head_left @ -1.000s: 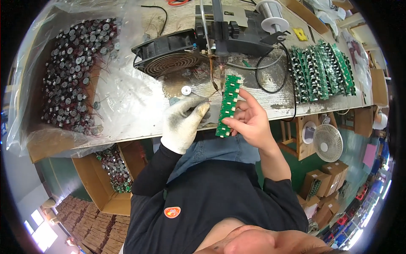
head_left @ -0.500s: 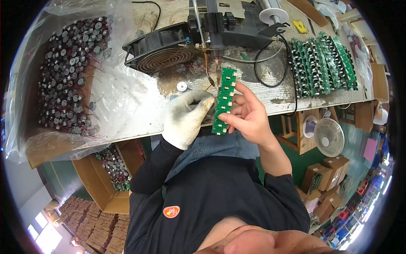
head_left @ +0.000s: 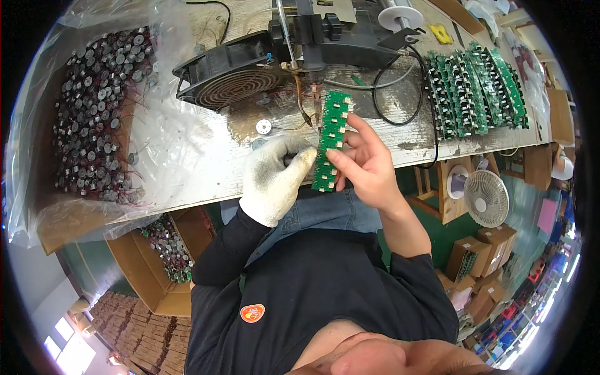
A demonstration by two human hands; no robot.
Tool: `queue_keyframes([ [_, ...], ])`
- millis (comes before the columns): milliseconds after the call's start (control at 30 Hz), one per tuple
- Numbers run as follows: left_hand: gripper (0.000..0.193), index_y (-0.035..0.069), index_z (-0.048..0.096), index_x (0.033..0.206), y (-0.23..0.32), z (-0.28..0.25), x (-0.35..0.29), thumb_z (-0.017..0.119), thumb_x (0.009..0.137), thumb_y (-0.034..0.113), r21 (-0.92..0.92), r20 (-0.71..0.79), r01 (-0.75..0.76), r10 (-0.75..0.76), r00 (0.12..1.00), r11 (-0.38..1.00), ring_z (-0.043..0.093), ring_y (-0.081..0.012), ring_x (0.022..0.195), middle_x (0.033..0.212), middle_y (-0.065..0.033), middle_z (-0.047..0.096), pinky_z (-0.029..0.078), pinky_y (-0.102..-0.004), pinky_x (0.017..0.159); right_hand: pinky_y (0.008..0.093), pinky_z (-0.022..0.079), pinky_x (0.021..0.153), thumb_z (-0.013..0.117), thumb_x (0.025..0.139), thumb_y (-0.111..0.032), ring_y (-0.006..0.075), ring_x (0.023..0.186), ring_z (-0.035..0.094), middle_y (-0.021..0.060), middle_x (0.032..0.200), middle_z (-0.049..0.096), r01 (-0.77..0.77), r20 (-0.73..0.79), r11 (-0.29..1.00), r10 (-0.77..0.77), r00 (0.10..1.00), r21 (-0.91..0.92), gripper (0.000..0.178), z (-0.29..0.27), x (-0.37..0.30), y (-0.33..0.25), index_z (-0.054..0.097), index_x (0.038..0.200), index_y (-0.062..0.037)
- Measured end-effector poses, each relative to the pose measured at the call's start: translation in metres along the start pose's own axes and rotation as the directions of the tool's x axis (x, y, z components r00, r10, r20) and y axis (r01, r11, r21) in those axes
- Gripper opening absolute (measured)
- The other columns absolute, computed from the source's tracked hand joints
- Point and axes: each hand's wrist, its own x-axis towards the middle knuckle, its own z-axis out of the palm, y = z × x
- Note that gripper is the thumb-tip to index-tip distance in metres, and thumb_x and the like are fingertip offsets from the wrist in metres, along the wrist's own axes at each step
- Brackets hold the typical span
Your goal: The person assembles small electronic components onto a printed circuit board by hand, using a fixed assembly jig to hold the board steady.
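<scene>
Right hand (head_left: pixel 370 167) — pinch on 1 green circuit board (head_left: pixel 331 136) — left hand (head_left: pixel 272 176), fingertips together

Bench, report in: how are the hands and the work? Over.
Right hand: gripping green board. Left hand: gloved, at board's left edge, grip unclear. Metal tip: close by board's far end, contact unclear.

Left hand (head_left: pixel 273 175): grip contents indistinct. Right hand (head_left: pixel 369 165): some fingertips hidden behind green board (head_left: pixel 331 139), near tabletop's (head_left: pixel 206 159) front edge. Spool (head_left: pixel 400 19): top cut off.
</scene>
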Motion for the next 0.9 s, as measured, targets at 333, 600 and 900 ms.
queue_keyframes([
  [333,0.018,-0.003,0.066,0.095,0.0072,0.0023,-0.0010,0.063,0.088,0.012,-0.050,0.043,0.101,-0.099,0.994,0.994,0.059,-0.0072,0.066,0.076,-0.0047,0.065,0.049,-0.0230,0.059,0.0202,0.046,0.044,0.058,0.090,0.000,0.0091,0.064,0.059,0.0129,0.101,0.060,0.011,-0.009,1.000,-0.011,1.000,0.017,0.060,-0.0011,0.0005,0.0030,0.028,0.141,0.0001],
  [600,0.016,-0.004,0.065,0.096,0.0061,-0.0024,0.0004,0.064,0.089,0.010,0.039,0.095,0.074,-0.077,0.993,0.997,0.057,-0.0087,0.075,0.083,-0.0039,0.064,0.047,-0.0230,0.067,0.0205,0.046,0.044,0.058,0.091,0.000,0.0091,0.064,0.059,0.0122,0.100,0.060,-0.002,-0.001,1.000,0.002,1.000,0.009,0.060,-0.0018,0.0012,0.0026,0.027,0.142,0.0009],
  [900,0.018,-0.003,0.067,0.096,0.0019,-0.0032,0.0010,0.065,0.086,0.011,0.017,0.102,0.023,-0.025,0.994,1.000,0.058,-0.0086,0.066,0.077,-0.0056,0.063,0.046,-0.0240,0.058,0.0204,0.046,0.044,0.058,0.091,0.000,0.0089,0.064,0.059,0.0125,0.101,0.060,-0.001,0.005,1.000,0.001,1.000,0.027,0.060,-0.0017,0.0015,0.0032,0.027,0.141,0.0015],
])
